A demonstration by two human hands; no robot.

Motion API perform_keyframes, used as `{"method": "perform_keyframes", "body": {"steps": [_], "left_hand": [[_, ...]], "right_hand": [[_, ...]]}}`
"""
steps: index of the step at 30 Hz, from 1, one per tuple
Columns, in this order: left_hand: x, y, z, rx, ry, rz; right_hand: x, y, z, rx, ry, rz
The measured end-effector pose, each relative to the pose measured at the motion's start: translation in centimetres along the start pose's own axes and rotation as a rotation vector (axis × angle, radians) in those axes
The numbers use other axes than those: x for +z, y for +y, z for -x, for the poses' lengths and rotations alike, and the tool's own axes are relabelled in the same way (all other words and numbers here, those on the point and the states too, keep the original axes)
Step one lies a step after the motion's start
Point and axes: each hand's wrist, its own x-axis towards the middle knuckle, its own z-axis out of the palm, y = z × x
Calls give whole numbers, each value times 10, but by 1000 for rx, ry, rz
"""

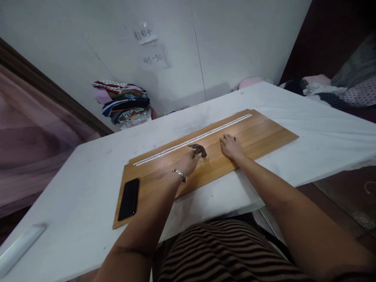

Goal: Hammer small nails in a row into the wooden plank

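My left hand (187,163), with a bracelet at its wrist, is closed around a claw hammer (200,150). The dark hammer head shows beyond the fingers, over the middle of a wooden board (266,131); most of the handle is hidden. My right hand (230,146) lies palm down on the board, right of the hammer, fingers stretched out. Between the hands runs a short row of small dark dots (209,157); I cannot tell whether they are nail heads or holes. A few loose nails (160,176) lie left of my left wrist.
Two white marked strips (192,140) run along the board's far side. A black phone (129,199) rests on its left end. The board lies on a white-covered table (88,176), with a pale roll (22,248) at the left edge. Folded cloths (126,102) are stacked by the wall.
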Motion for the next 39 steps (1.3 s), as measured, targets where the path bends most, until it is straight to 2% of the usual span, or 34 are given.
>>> {"method": "perform_keyframes", "body": {"steps": [8, 39], "left_hand": [[6, 1, 1, -18, -2, -6], [6, 0, -2, -13, -13, -16]], "right_hand": [[-2, -1, 0, -2, 6, -7], [-5, -2, 1, 2, 7, -15]]}}
